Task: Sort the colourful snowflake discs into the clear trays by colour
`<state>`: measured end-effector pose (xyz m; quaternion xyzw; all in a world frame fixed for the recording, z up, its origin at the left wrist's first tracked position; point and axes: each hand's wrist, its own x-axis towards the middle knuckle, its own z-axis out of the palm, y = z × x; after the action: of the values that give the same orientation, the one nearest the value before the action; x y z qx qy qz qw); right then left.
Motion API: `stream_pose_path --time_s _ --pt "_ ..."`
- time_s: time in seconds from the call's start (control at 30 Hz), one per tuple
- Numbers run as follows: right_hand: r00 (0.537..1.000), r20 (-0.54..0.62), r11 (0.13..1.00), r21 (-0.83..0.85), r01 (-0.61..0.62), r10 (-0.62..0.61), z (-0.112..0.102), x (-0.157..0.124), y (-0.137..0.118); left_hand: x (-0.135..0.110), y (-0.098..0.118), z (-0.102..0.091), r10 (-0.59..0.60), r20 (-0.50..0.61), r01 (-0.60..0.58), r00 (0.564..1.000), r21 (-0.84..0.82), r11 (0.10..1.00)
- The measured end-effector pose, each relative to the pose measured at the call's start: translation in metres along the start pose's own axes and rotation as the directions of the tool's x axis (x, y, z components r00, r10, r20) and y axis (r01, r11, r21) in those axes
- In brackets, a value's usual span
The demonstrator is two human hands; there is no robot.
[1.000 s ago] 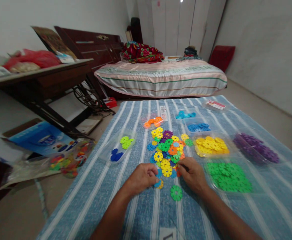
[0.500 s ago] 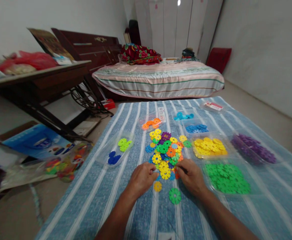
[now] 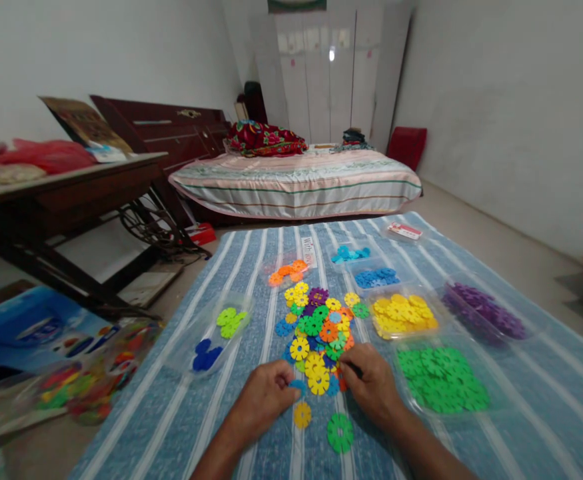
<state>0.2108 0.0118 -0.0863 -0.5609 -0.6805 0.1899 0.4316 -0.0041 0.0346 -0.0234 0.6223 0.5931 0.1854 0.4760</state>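
A mixed pile of notched plastic snowflake discs [image 3: 316, 347] in yellow, green, orange, blue and purple lies between my hands. My left hand [image 3: 266, 397] is closed at the pile's near left edge, with a blue snowflake disc [image 3: 298, 387] pinched at its fingertips. At the right edge my right hand [image 3: 374, 387] has its thumb and fingers pressed together beside orange discs; whatever they hold is hidden. Nearer to me, a yellow-orange disc [image 3: 302, 415] and a green disc [image 3: 340, 433] lie apart from the pile.
Right of the pile stand clear tubs of green discs [image 3: 444, 380], yellow discs [image 3: 405, 315] and purple discs [image 3: 486, 310]. Blue discs [image 3: 376, 277] and orange discs [image 3: 288, 272] sit in tubs farther back. A clear tub [image 3: 184, 363] at left holds lime and dark blue discs.
The view has tilted up, so the cloth and tubs appear lower and farther left. More of the blue disc now shows at my left fingertips. My right hand stays at the pile's right edge.
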Motion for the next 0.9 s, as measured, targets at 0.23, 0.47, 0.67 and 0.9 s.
stream_pose_path --time_s 0.23,0.47,0.67,0.9 --pt "1.0 -0.025 1.0 0.002 0.011 -0.011 0.004 0.001 0.0 0.019 0.011 -0.012 -0.121 0.0 0.119 0.993 -0.169 0.978" --pt "1.0 -0.023 1.0 0.008 -0.007 0.008 0.005 0.002 -0.003 0.09 0.087 -0.008 -0.064 -0.103 0.032 0.993 -0.29 0.957" --pt "0.999 -0.021 0.999 0.037 -0.024 0.025 0.004 0.003 -0.004 0.154 0.161 0.002 0.013 -0.278 -0.166 0.96 -0.534 0.829" --pt "0.999 -0.028 1.0 0.014 -0.02 0.02 0.004 0.003 -0.004 0.129 0.1 0.017 0.081 -0.177 -0.127 0.981 -0.263 0.956"
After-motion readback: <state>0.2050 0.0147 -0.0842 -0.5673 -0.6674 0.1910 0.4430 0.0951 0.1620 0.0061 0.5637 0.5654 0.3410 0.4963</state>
